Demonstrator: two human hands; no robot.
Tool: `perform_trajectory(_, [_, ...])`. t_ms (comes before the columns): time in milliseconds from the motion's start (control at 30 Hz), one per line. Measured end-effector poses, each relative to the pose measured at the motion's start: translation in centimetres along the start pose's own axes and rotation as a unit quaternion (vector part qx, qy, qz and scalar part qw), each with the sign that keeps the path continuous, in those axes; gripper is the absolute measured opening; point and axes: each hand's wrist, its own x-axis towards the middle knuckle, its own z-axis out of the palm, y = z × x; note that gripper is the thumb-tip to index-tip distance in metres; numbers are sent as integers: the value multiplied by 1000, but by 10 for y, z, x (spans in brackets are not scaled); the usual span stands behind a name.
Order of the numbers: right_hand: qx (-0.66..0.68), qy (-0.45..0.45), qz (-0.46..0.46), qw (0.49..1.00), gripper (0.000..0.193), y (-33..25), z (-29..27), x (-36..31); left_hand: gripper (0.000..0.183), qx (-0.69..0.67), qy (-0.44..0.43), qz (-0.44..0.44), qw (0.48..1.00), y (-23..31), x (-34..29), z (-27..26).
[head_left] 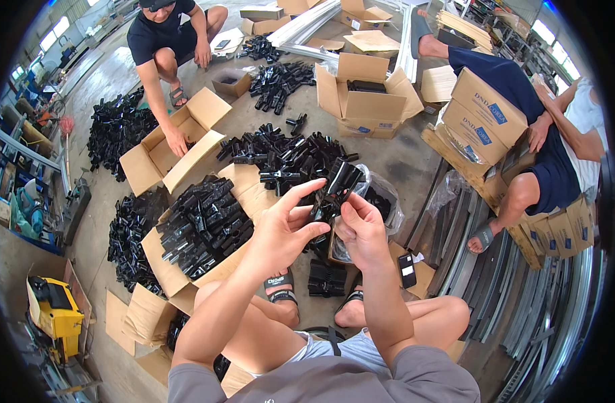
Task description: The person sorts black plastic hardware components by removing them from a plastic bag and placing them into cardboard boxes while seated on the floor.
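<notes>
Both my hands are raised over the middle of the floor around a glossy black tubular fitting [339, 185]. My left hand [280, 228] grips its left side between thumb and fingers. The thumb and curled fingers of my right hand [365, 232] pinch its lower right side. Behind it lies a loose heap of similar black fittings [287, 151]. An open carton [156, 258] to the left of my left forearm is filled with them in rows. Near my right hand, a clear plastic bag [393, 215] holds more black pieces. A few fittings [326, 279] stand between my feet.
At far left a person [163, 60] crouches, one hand in an open carton [143, 161]. Another person [556, 127] sits at right beside stacked cartons [482, 114]. Long metal profiles [482, 309] cover the right floor. A phone [407, 270] lies on cardboard; a yellow machine [56, 316] stands at left.
</notes>
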Motion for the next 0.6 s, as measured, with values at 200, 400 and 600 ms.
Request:
perform_trajectory(200, [42, -41, -4, 998, 32, 9, -15, 2, 69, 166, 60, 87, 980, -9, -4, 6])
perform_trajectory(400, [13, -6, -1, 1000, 27, 8, -8, 0, 74, 240, 39, 0, 970, 1, -4, 8])
perform_trajectory(600, [-104, 79, -10, 991, 34, 13, -1, 4, 76, -48, 1, -64, 997, -14, -4, -3])
